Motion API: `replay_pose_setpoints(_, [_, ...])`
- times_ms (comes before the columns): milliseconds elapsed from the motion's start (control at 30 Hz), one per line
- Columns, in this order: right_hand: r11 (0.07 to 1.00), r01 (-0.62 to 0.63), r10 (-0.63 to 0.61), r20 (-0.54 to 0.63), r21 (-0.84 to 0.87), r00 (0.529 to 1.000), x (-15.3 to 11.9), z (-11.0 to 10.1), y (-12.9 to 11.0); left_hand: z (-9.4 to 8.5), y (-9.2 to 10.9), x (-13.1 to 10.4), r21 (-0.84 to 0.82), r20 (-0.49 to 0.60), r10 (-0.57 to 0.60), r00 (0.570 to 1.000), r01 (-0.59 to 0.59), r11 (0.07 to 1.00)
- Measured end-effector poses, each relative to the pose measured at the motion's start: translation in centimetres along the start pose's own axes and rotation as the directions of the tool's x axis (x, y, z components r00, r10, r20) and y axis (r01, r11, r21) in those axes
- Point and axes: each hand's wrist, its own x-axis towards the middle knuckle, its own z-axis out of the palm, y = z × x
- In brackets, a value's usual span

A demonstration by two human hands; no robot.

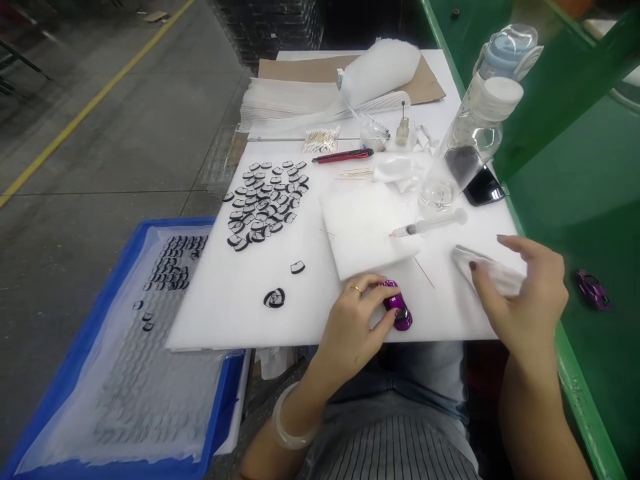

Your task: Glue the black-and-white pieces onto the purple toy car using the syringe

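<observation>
The purple toy car (404, 319) stands at the near edge of the white tabletop (225, 327), under the fingers of the person's left hand (353, 323). That hand is closed around the car from the left, thumb and fingers both on its body. The right hand (533, 293) is held wide, thumb and forefinger spread well apart, with nothing between them; it hovers by a folded white cloth (500, 275), and whether the thumb touches the cloth cannot be told. To its right, a second purple car (593, 290) sits on a green surface (600, 200).

At the lower left, a blue tray (223, 400) lined with white sheeting holds rows of small dark pieces. On the table, a coil-like black piece (274, 298) and a single dark-edged piece (297, 267) lie left of the left hand.

Just beyond the car is a square white foam pad (360, 230), and a syringe (433, 223) lies with its tip over the pad. Left of the pad spreads a cluster of dark-edged pieces (270, 200); a clear bottle (467, 143) stands right of it.

Farther back lie a red cutter (343, 156), cotton swabs (321, 141) and a rolled white sheet (383, 73).
</observation>
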Motion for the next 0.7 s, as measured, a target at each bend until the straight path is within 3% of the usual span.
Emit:
replay_pose_setpoints(100, [0.967, -0.09, 0.11, -0.07, 0.24, 0.991, -1.1, 0.9, -1.3, 0.1, 0.3, 0.4, -0.01, 0.024, -0.031, 0.999, 0.031, 0.999])
replay_pose_setpoints(167, [0.935, -0.095, 0.113, -0.034, 0.341, 0.993, -2.2, 1.3, -2.4, 0.2, 0.6, 0.7, 0.012, 0.028, -0.061, 0.998, 0.061, 0.998])
replay_pose_setpoints(367, [0.94, -0.08, 0.009, 0.211, 0.331, 0.977, -4.9, 2.3, -4.1, 1.0, 1.2, 1.1, 0.121, 0.008, -0.118, 0.993, 0.116, 0.986])
replay_pose_setpoints(567, [0.943, -0.096, 0.015, 0.248, 0.319, 0.969, -6.6, 3.3, -4.2, 2.2, 1.1, 0.8, 0.122, -0.093, -0.143, 0.985, 0.154, 0.981])
replay_pose_setpoints(700, [0.959, -0.054, -0.019, 0.256, 0.278, 0.966, -6.8, 3.7, -4.4, 1.4, 1.1, 0.0, 0.012, -0.145, -0.08, 0.986, 0.083, 0.996])
